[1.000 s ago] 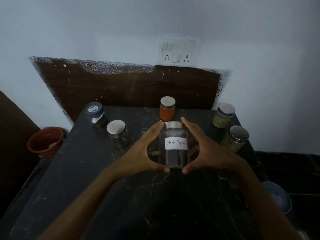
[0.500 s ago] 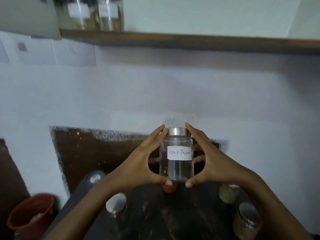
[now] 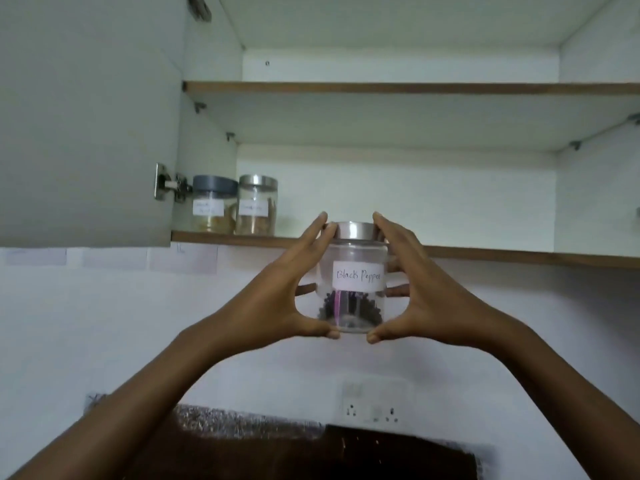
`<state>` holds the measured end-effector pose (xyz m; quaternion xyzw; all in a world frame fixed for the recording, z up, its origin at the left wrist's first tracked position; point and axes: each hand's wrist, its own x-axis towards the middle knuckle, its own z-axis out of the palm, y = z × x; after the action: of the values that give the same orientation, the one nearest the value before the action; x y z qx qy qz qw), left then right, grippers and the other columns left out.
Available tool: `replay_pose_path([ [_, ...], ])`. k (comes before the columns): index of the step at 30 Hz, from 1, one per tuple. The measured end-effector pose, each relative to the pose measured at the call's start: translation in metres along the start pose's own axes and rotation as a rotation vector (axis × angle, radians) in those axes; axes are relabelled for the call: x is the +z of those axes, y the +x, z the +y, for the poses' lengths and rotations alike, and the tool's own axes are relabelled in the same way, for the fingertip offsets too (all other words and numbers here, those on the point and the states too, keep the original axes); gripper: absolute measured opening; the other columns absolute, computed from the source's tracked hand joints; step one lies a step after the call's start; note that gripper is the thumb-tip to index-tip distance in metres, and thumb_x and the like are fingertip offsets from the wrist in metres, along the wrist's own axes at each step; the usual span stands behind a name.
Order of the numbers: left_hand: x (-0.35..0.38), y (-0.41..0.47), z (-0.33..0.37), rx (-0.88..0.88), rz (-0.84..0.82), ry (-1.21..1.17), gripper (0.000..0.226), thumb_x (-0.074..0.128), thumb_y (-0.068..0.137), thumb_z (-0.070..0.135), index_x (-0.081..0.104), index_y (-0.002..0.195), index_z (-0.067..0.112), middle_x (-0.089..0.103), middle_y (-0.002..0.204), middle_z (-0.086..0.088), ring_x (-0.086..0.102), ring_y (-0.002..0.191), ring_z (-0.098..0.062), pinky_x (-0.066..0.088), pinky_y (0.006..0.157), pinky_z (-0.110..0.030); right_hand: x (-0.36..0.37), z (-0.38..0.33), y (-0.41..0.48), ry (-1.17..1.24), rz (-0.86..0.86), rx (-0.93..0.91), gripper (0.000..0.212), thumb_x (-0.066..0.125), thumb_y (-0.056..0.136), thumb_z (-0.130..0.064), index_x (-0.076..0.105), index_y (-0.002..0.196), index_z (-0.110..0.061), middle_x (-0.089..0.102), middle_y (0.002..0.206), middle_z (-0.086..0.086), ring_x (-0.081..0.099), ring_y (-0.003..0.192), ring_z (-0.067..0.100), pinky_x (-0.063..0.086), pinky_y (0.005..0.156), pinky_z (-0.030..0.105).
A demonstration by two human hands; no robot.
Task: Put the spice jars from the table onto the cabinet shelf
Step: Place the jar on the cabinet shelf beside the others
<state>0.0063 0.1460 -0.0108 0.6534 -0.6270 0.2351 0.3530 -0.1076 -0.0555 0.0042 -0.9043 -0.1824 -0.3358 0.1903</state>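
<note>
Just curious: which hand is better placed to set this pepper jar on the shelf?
Probably the right hand: bare shelf lies on its side; the left hand sits nearer the two shelved jars.

**Single head-worn wide-angle view.** The camera faces forward and is tilted upward, looking from below into the white wall cabinet [image 3: 433, 192]. The underside of its upper wood-edged shelf [image 3: 398, 116] is exposed, while the lower wood-edged shelf [image 3: 502, 253] appears almost edge-on. Nearest the lens, at mid-frame, the left hand [image 3: 277, 303] and right hand [image 3: 433, 303] hold a clear glass jar with a steel lid [image 3: 353, 265]. The bottom margin takes in a white wall socket plate [image 3: 372, 407] and a dark brown wall panel [image 3: 311, 452].
</note>
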Motion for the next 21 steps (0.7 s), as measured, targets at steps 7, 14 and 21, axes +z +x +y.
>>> replay_pose_path([
  [7,-0.048,0.047,-0.037,-0.015,0.285,0.238,0.103,0.080,0.072,0.016,0.014,0.150,0.027,0.016,0.158,0.008,0.031,0.139,-0.011,0.043,0.101,-0.027,-0.010,0.006,0.099,-0.060,0.182,-0.100,0.133,0.091,0.053,-0.021,-0.003,0.146,-0.037,0.003,0.146,-0.017,0.042,0.113,0.013,0.049,0.070,0.011],
  [14,-0.024,0.058,-0.113,-0.304,0.360,0.407,0.088,0.062,0.088,0.032,0.003,0.151,0.015,-0.001,0.160,-0.001,-0.004,0.146,-0.017,0.010,0.119,-0.038,0.018,0.038,0.166,-0.118,0.215,-0.029,0.132,0.090,0.054,-0.013,-0.003,0.149,-0.023,-0.002,0.150,-0.006,0.033,0.128,0.023,0.049,0.093,0.036],
  [21,0.007,0.054,-0.163,-0.403,0.267,0.567,0.101,0.050,0.088,0.054,-0.023,0.144,0.010,-0.031,0.152,-0.011,-0.037,0.136,-0.023,-0.019,0.112,-0.035,0.041,0.063,0.205,-0.211,0.116,0.015,0.137,0.089,0.055,-0.012,-0.010,0.148,-0.021,-0.007,0.153,0.001,0.027,0.135,0.024,0.039,0.099,0.025],
])
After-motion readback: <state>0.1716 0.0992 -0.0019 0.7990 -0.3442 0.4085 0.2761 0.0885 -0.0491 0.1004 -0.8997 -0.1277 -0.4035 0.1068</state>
